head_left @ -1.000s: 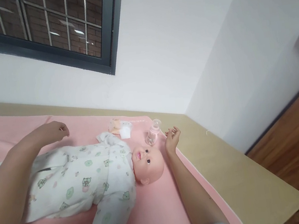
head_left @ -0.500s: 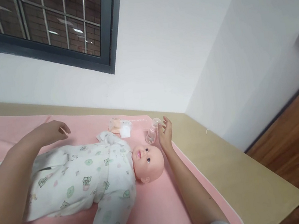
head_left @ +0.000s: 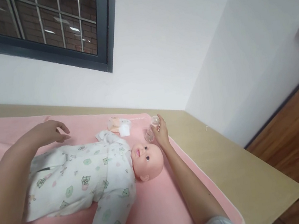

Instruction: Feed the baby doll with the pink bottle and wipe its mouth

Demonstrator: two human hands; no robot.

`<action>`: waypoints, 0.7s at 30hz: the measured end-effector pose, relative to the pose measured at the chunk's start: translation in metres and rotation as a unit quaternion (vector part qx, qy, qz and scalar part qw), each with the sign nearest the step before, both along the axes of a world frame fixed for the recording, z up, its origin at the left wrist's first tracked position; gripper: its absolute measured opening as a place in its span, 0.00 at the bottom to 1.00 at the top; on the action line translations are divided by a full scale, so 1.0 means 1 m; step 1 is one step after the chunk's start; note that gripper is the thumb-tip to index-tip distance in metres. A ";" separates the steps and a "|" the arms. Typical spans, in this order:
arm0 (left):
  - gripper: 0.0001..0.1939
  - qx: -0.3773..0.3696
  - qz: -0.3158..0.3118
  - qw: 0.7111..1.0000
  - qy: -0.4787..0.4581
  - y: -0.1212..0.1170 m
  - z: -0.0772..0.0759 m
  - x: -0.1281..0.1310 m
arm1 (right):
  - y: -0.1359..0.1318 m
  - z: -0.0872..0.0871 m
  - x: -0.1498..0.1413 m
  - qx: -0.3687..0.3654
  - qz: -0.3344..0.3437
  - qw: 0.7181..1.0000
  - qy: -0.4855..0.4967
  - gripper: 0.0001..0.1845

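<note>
A baby doll [head_left: 146,163] in a white bear-print outfit [head_left: 85,177] lies on its back on a pink mat [head_left: 158,208], its head toward the right. Beyond the head, a clear baby bottle [head_left: 149,134] stands slightly tilted in view near the mat's edge. My right hand [head_left: 161,130] has its thumb and fingers around the upper part of this bottle. Over the doll's lower body hovers my left hand [head_left: 54,132], empty, with thumb and fingers apart and loosely bent.
A small open packet [head_left: 114,124] with a white square piece [head_left: 124,130] lies by the doll's far sleeve. Behind the tan tabletop [head_left: 216,162] rises a white wall [head_left: 140,53] with a dark-framed barred window [head_left: 99,41]. Brown wooden panels [head_left: 297,142] are at the right.
My right hand has moved slightly left and its fingers have closed around the baby bottle. My left hand stays almost in place. The view has shifted slightly.
</note>
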State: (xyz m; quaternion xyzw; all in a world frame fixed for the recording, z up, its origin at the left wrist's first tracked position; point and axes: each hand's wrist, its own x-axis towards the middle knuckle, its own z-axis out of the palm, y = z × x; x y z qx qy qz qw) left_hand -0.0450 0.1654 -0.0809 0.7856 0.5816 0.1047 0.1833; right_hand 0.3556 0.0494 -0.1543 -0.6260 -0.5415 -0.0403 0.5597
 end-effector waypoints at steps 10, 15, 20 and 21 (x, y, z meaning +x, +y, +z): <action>0.22 -0.053 0.031 0.998 -0.020 -0.011 0.009 0.006 | -0.003 -0.001 -0.003 -0.015 0.004 1.000 -0.007 0.36; 0.24 -0.054 0.022 0.998 -0.019 -0.007 0.006 0.004 | -0.004 -0.002 -0.002 -0.021 0.004 1.000 0.007 0.36; 0.23 -0.062 0.030 0.997 -0.020 -0.012 0.010 0.006 | -0.004 -0.004 -0.002 -0.014 0.000 1.000 0.006 0.36; 0.23 -0.065 0.032 0.997 -0.020 -0.013 0.010 0.007 | -0.004 -0.004 -0.002 -0.013 0.000 1.000 0.006 0.36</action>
